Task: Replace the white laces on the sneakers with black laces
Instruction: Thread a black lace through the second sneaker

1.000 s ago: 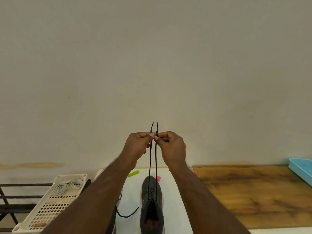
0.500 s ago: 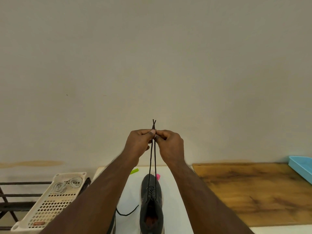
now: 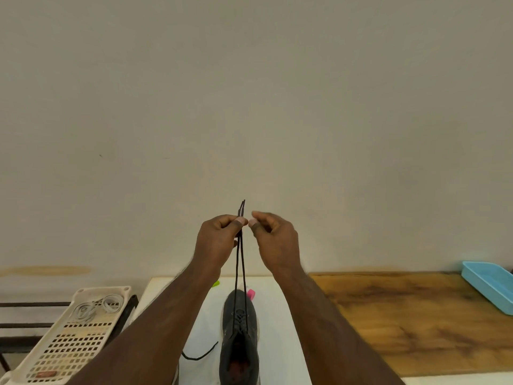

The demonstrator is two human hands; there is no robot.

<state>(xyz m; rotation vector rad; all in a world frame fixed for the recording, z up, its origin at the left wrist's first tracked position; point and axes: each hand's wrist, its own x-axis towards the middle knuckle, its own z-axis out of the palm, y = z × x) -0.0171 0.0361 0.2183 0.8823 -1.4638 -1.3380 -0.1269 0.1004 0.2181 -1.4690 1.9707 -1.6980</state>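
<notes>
My left grip [image 3: 222, 234] pinches both black lace ends [image 3: 242, 209] together, taut above the sneaker [image 3: 240, 329] on the table [image 3: 280, 315]. Right grip [image 3: 273, 234], just beside, curls on nothing. Evening ends, I judge; next, retake one and tie.

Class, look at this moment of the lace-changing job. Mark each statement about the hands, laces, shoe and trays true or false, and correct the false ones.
1. The left hand pinches both black lace ends together. True.
2. The right hand also has a grip on a lace end. False: its fingers are curled beside the laces but hold nothing.
3. The dark sneaker stands on the white table. True.
4. The white laces lie in the blue tray. False: they lie in the cream perforated basket.
5. The black laces hang slack. False: they run taut up from the sneaker.
</notes>
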